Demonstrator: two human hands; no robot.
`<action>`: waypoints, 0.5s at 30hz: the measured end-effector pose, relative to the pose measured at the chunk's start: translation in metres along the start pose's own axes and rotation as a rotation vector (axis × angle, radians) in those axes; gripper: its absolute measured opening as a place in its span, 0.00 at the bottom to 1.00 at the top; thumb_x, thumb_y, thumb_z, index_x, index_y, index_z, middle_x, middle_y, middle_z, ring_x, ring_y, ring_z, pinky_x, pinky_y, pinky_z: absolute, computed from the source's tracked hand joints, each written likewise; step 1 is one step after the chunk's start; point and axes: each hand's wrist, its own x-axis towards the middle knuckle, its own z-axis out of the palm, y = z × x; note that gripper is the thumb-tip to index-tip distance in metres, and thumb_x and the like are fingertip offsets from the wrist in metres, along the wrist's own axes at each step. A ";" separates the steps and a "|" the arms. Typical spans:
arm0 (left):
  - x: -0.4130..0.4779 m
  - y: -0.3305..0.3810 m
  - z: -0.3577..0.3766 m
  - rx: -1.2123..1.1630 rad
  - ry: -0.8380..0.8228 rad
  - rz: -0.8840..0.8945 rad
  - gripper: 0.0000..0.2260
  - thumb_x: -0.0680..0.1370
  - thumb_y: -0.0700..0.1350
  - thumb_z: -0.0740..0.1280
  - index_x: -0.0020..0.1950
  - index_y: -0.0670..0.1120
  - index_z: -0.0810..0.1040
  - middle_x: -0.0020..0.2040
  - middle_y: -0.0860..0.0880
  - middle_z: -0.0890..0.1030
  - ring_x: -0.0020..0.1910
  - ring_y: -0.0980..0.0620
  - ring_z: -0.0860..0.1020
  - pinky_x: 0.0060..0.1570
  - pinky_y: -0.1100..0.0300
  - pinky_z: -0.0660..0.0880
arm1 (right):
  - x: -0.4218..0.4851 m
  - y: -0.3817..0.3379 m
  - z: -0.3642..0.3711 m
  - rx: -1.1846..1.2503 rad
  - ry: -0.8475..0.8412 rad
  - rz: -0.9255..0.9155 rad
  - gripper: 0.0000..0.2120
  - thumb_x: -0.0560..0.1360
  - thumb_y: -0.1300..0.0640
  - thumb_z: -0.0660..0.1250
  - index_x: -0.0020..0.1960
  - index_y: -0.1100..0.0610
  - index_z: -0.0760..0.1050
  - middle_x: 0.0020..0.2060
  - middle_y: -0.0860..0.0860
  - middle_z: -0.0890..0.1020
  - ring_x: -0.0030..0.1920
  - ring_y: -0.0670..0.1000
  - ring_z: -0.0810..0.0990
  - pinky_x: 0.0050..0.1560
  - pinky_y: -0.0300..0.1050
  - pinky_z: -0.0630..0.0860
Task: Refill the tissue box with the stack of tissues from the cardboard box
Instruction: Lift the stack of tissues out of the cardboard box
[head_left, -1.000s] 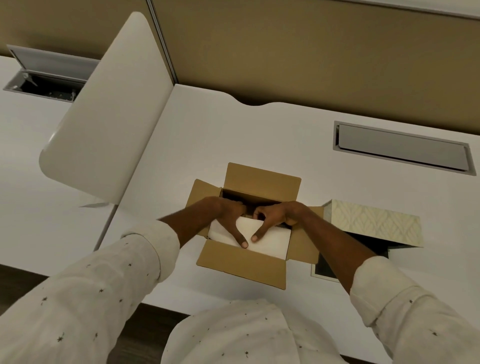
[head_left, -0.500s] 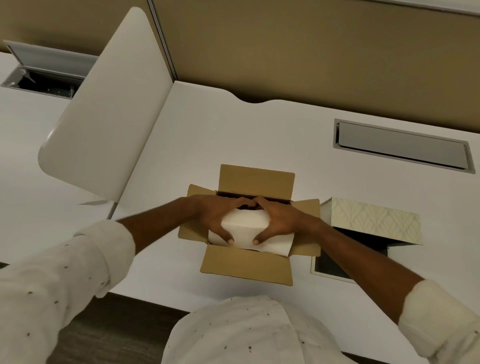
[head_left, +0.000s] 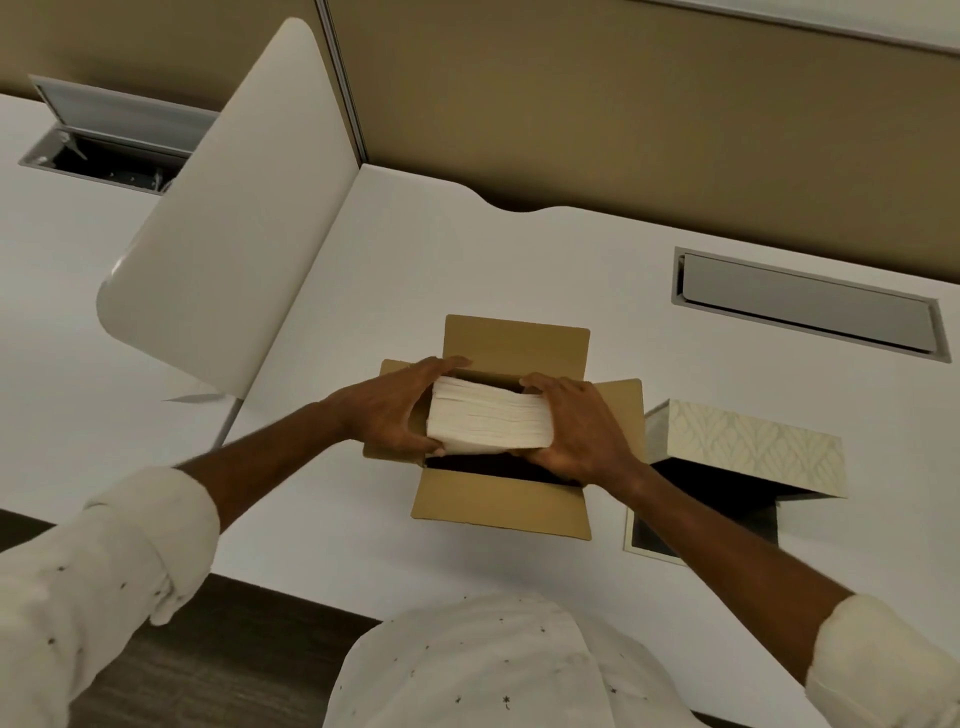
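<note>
A white stack of tissues (head_left: 488, 415) is held above the open brown cardboard box (head_left: 501, 506) in the middle of the desk. My left hand (head_left: 387, 408) grips the stack's left end and my right hand (head_left: 576, 428) grips its right end. The stack is lifted clear of the box's dark inside. To the right, partly behind my right forearm, stands the cream patterned tissue box (head_left: 748, 449), open, with a dark inside showing.
A white desk (head_left: 467, 249) carries everything. A white divider panel (head_left: 234, 218) rises at the left. A grey closed cable hatch (head_left: 805, 306) lies at the back right, an open one (head_left: 109, 140) at the far left. A tan partition wall runs behind.
Both hands shifted from on top of the stack to its ends and lifted it up out of the cardboard box, so its layered side now faces me.
</note>
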 end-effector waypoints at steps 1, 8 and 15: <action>-0.002 -0.002 -0.001 -0.018 0.043 -0.005 0.50 0.66 0.64 0.78 0.80 0.58 0.53 0.71 0.58 0.68 0.67 0.69 0.67 0.61 0.78 0.67 | 0.000 0.000 -0.001 -0.005 0.022 0.014 0.43 0.63 0.31 0.73 0.71 0.47 0.64 0.64 0.45 0.78 0.60 0.46 0.74 0.64 0.45 0.68; -0.012 0.013 0.004 -0.271 0.264 -0.070 0.35 0.70 0.57 0.79 0.71 0.58 0.65 0.68 0.60 0.74 0.69 0.59 0.73 0.61 0.58 0.79 | 0.012 -0.005 -0.032 0.236 -0.046 0.056 0.45 0.61 0.34 0.78 0.70 0.45 0.62 0.64 0.43 0.74 0.59 0.45 0.75 0.57 0.45 0.79; -0.016 0.045 0.006 -0.579 0.284 -0.144 0.32 0.75 0.57 0.72 0.73 0.56 0.60 0.62 0.62 0.72 0.61 0.58 0.76 0.49 0.66 0.81 | 0.031 -0.010 -0.077 0.448 -0.313 0.096 0.46 0.62 0.36 0.81 0.73 0.41 0.61 0.66 0.39 0.71 0.62 0.38 0.73 0.59 0.37 0.75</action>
